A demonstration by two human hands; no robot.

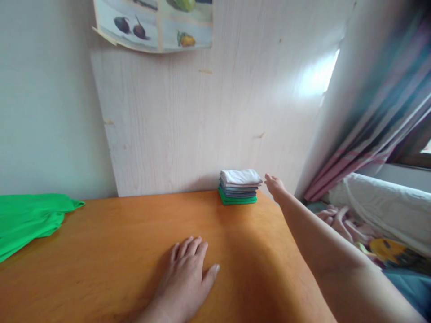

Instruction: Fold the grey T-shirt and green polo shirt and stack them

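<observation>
Cloth stack [239, 185], long axis left to right

And here we have the folded stack [239, 185], white on top, grey-blue through the middle, vivid green at the base! We see bright green again on the spread cloth [30, 220], orange-brown across the table [117, 233], pale wood grain on the panel [185, 134], pink down the curtain [332, 169].

Matt cloth stack [239, 186], wood-look tbl [117, 233]
Tbl smooth, semi-gloss; green cloth [32, 217] smooth, matt; wall panel [188, 121] wood-grained w/ sheen.
</observation>
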